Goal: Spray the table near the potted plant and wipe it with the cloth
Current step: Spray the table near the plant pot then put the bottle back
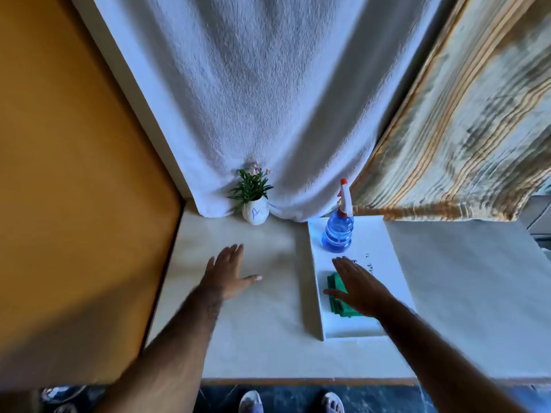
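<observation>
white table [262, 323] bears potted plant [253, 198], tray [351, 330].

I am standing in what looks like a room in a home. A white towel-like drape [268, 99] hangs at twelve o'clock, a striped yellow and grey curtain [465, 129] at two o'clock, and a mustard-yellow wall [65, 174] at nine o'clock. Before me is a pale table [262, 338] with a small potted plant [253, 201] at its far edge. My sandalled feet [332, 403] rest on dark marbled flooring at six o'clock.
</observation>
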Demonstrator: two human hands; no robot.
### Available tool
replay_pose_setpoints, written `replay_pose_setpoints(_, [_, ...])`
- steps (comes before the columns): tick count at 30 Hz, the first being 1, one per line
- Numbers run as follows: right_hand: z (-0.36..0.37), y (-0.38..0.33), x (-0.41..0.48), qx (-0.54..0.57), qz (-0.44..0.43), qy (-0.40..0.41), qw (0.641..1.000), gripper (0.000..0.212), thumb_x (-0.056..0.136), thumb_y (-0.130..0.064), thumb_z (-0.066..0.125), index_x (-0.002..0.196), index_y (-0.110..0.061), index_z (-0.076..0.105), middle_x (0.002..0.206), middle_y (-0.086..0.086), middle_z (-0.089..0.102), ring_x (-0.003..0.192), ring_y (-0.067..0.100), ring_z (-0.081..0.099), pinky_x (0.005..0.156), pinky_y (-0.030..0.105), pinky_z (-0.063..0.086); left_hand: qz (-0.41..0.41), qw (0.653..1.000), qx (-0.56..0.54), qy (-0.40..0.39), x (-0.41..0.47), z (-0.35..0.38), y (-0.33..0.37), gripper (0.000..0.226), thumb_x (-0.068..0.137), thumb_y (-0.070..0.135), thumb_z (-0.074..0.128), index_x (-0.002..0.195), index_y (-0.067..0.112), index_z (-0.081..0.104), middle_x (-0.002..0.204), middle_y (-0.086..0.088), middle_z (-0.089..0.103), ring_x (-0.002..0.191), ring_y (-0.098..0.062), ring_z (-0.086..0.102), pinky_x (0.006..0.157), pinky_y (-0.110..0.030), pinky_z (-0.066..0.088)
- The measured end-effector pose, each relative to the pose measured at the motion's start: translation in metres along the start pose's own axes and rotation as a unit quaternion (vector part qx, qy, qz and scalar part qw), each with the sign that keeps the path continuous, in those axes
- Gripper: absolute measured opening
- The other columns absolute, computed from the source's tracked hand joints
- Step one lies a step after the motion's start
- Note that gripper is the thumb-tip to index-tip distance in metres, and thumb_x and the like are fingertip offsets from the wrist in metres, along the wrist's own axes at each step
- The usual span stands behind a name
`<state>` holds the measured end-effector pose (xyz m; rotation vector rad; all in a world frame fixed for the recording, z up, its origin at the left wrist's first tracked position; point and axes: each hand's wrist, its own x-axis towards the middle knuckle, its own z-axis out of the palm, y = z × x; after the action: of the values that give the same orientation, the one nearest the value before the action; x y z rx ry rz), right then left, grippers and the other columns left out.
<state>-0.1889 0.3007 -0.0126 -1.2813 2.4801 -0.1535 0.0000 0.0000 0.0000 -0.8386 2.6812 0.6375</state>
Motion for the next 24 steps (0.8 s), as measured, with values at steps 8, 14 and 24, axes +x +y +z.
replay_pose_setpoints(8, [0.060, 0.008, -0.013, -0.026, 0.033, 0.048, 0.998, 0.102, 0.089, -0.078, 0.021, 0.159, -0.004, 0.025, 0.168, 0.013, 0.021, 0.157, 0.026, 0.012, 0.128, 0.038, 0.005, -0.014, 0.999, 0.052, 0.011, -0.005, 0.066, -0.019, 0.109, 0.090, 0.081, 0.047, 0.168, 0.010, 0.020, 0.180, -0.011, 0.011, 0.166, -0.027, 0.014, 0.131, -0.057, 0.019])
replay_pose_setpoints(14, [0.073, 0.009, -0.016, -0.004, 0.031, 0.055, 0.998, 0.107, 0.089, -0.083, 0.006, 0.160, -0.004, 0.018, 0.169, 0.010, 0.011, 0.157, 0.023, 0.002, 0.128, 0.038, -0.001, 0.020, 0.991, 0.063, 0.119, -0.011, 0.100, -0.023, 0.103, 0.085, 0.076, 0.039, 0.155, 0.000, 0.048, 0.165, -0.022, 0.045, 0.151, -0.045, 0.045, 0.118, -0.073, 0.036])
replay_pose_setpoints(24, [-0.026, 0.008, 0.059, 0.399, 0.112, 0.293, 0.862, 0.096, 0.087, -0.065, 0.065, 0.160, -0.023, 0.020, 0.165, -0.009, 0.025, 0.144, -0.015, 0.024, 0.109, 0.010, 0.039, 0.031, 0.982, 0.086, 0.164, -0.005, 0.119, -0.034, 0.098, 0.089, 0.073, 0.041, 0.154, 0.000, 0.050, 0.163, -0.022, 0.048, 0.148, -0.043, 0.050, 0.116, -0.073, 0.040])
